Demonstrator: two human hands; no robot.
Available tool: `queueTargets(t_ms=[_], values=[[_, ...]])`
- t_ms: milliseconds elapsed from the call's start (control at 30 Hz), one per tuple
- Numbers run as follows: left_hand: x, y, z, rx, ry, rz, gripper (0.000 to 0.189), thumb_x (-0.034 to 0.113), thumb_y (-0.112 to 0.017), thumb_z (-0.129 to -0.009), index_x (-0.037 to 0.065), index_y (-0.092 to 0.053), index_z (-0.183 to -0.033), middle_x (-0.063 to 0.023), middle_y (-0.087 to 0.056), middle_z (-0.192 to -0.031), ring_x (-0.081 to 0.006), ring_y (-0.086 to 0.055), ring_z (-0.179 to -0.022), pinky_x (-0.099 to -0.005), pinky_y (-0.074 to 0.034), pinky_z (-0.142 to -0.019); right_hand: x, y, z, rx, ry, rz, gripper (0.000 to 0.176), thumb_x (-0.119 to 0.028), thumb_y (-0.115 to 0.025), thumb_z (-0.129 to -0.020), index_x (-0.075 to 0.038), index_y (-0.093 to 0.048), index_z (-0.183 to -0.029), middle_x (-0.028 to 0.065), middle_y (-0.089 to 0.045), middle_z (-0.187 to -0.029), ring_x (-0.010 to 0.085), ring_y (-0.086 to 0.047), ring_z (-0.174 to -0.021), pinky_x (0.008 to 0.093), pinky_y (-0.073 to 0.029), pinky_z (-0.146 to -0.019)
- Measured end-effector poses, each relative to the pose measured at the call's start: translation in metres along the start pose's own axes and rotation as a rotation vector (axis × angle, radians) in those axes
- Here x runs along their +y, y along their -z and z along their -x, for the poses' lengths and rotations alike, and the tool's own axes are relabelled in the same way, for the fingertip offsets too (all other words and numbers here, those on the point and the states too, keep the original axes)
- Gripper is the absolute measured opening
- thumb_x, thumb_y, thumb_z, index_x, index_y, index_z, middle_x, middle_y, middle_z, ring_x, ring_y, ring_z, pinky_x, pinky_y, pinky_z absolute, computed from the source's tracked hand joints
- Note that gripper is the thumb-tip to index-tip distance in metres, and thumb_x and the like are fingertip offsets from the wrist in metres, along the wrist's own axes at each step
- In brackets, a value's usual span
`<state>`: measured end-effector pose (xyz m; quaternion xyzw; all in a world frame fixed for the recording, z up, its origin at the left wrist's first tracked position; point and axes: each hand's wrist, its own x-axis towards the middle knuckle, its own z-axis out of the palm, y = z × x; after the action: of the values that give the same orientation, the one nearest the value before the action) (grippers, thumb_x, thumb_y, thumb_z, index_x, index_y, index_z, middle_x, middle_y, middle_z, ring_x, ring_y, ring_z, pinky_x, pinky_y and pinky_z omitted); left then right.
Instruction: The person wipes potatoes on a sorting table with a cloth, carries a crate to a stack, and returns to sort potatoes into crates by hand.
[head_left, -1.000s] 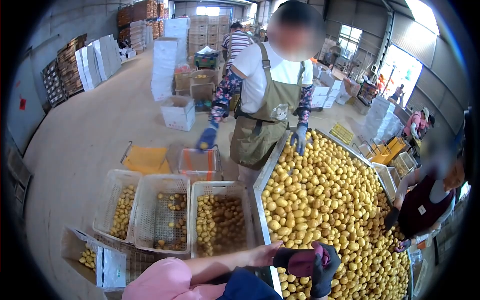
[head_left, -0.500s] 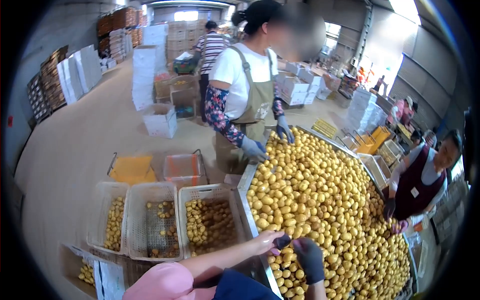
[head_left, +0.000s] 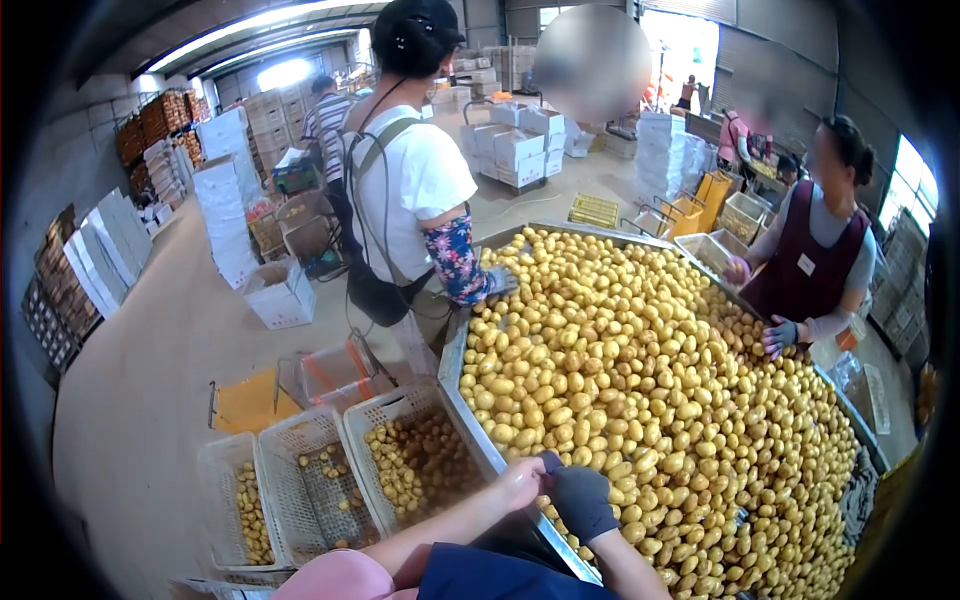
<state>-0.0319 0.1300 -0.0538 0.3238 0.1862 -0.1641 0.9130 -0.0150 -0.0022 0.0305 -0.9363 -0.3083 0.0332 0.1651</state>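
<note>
My left hand (head_left: 521,484) is bare, its fingers closed at the near left rim of the sorting table. A dark grey glove (head_left: 551,462) of bunched cloth shows at its fingertips. Pressed up against it is my right hand (head_left: 584,502), in a grey glove, with its fingers bent in towards the left fingertips. Exactly how the fingers grip the cloth is partly hidden. Just beyond and below both hands spreads a broad heap of yellow potatoes (head_left: 640,370), some browner, held in by the metal table rim (head_left: 478,432).
At left stand plastic crates (head_left: 322,500) partly filled with potatoes. A co-worker in a white shirt (head_left: 425,180) leans on the table's far left edge; another in a maroon vest (head_left: 812,250) works at the right. White cartons (head_left: 515,150) and a yellow crate (head_left: 597,210) lie beyond.
My view has swung right. My hands have come together at the dark cloth. The co-worker in white has turned away, and the one in the vest has straightened up.
</note>
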Motion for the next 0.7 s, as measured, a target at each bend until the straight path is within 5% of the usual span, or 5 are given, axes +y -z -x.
queueTargets(t_ms=[233,300,400,467,700], values=[[0.002,0.004,-0.014,0.243,-0.133,-0.391,0.023,0.010,-0.049,-0.085,0.001,-0.055,-0.105,-0.0116,-0.060,-0.097,-0.0252,-0.058,-0.087,-0.0345,-0.049,-0.076,-0.001,0.026,-0.024,0.165,0.129,-0.095,0.025,-0.030,-0.052,-0.084,-0.011,-0.064,-0.070,0.0081,-0.062,-0.062,0.0256,-0.062,-0.060,0.0393,-0.047,-0.051],[0.014,0.024,-0.013,-0.086,-0.698,-1.686,0.023,0.016,-0.059,-0.080,0.006,-0.059,-0.101,-0.0112,-0.063,-0.080,-0.0245,-0.062,-0.069,-0.0345,-0.051,-0.061,-0.004,0.020,-0.033,0.085,0.216,0.033,0.028,-0.030,-0.050,-0.085,-0.010,-0.063,-0.071,0.0082,-0.062,-0.062,0.0264,-0.062,-0.060,0.0401,-0.047,-0.051],[0.062,0.004,-0.008,-0.215,-0.187,-2.003,0.027,0.013,-0.061,-0.081,0.004,-0.059,-0.107,-0.0104,-0.064,-0.100,-0.0206,-0.059,-0.093,-0.0323,-0.048,-0.082,-0.007,0.005,-0.027,0.197,0.240,-0.182,0.030,-0.031,-0.048,-0.087,-0.009,-0.063,-0.072,0.0096,-0.061,-0.063,0.0272,-0.062,-0.062,0.0406,-0.047,-0.054],[0.086,-0.011,-0.011,0.044,0.165,-0.742,0.034,0.027,-0.041,-0.095,0.007,-0.057,-0.117,-0.0104,-0.063,-0.105,-0.0215,-0.060,-0.092,-0.0304,-0.050,-0.081,-0.001,-0.016,-0.024,0.174,0.226,-0.201,0.030,-0.032,-0.048,-0.087,-0.009,-0.063,-0.073,0.0105,-0.061,-0.065,0.0278,-0.062,-0.063,0.0407,-0.047,-0.055],[0.060,-0.020,-0.043,-0.363,-0.166,0.008,0.051,0.029,-0.028,-0.095,0.005,-0.028,-0.141,-0.0083,-0.041,-0.138,-0.0248,-0.040,-0.125,-0.0335,-0.039,-0.099,-0.006,0.002,-0.008,-0.089,0.044,-0.708,0.029,-0.036,-0.052,-0.087,-0.011,-0.062,-0.077,0.0116,-0.062,-0.073,0.0298,-0.061,-0.069,0.0419,-0.046,-0.061]])
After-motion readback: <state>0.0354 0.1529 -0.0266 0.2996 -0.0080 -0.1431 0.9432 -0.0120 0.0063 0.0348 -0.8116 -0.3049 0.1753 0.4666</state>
